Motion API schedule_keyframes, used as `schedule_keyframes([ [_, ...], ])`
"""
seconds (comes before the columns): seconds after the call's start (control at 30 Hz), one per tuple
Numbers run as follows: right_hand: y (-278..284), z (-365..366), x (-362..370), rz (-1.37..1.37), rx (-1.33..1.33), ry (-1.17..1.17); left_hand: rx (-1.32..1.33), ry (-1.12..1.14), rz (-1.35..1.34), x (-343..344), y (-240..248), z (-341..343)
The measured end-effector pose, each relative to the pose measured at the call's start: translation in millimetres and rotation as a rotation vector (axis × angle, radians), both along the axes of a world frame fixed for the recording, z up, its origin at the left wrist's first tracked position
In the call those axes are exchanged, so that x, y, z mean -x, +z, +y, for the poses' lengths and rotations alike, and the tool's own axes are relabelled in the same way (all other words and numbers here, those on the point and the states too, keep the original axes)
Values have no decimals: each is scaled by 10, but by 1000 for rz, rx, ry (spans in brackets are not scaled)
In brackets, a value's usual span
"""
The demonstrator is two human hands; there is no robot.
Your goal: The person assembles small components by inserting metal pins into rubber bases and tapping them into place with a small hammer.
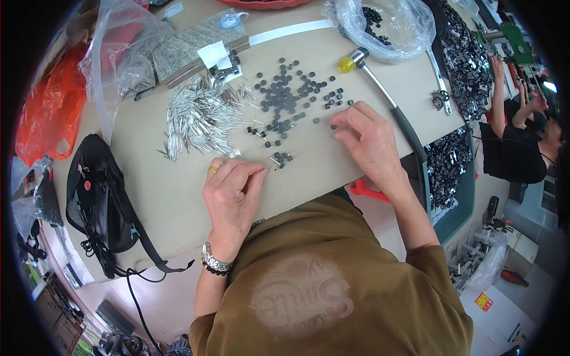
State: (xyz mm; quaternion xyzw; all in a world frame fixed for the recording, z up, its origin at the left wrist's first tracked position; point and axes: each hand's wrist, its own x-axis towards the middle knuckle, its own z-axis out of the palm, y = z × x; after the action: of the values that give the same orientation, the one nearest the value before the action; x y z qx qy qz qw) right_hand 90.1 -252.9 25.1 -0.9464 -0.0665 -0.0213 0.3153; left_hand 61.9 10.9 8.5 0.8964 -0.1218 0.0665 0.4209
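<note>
At the top centre-right of the frame a clear plastic bag (389,26) lies open on the desk (172,196), dark small parts inside. In the upper left sits another clear plastic bag (119,53), crumpled, and left of it an orange plastic bag (50,113). A white paper label (215,54) lies on a grey speckled block (196,44). At lower right, a yellow and red sticker (484,301) marks a white surface.

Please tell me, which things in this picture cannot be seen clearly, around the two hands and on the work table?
- Left hand, head view: its bent fingers hide whatever the fingertips pinch; grip unclear.
- Right hand: fingertips cover the small part they touch.
- Small dark round parts: too small to tell their shape in detail.
- Metal pins: heaped, overlapping one another.
- Clear bag: cut by the top edge; glare hides its contents.
</note>
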Motion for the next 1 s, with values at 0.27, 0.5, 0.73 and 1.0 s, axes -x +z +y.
schedule_keyframes([
  [0.27,-108,37,16,-155,-25,75,35,9,-49,189,-31,9],
  [0.5,-23,609,391,-204,-338,272,-12,-50,-139,264,-101,-95],
  [0.73,-183,760,465,-207,-392,312,-10,-48,-170,272,-175,-73],
  [1.0,-89,721,464,-160,-305,379,17,-49,-157,275,-186,-69],
])
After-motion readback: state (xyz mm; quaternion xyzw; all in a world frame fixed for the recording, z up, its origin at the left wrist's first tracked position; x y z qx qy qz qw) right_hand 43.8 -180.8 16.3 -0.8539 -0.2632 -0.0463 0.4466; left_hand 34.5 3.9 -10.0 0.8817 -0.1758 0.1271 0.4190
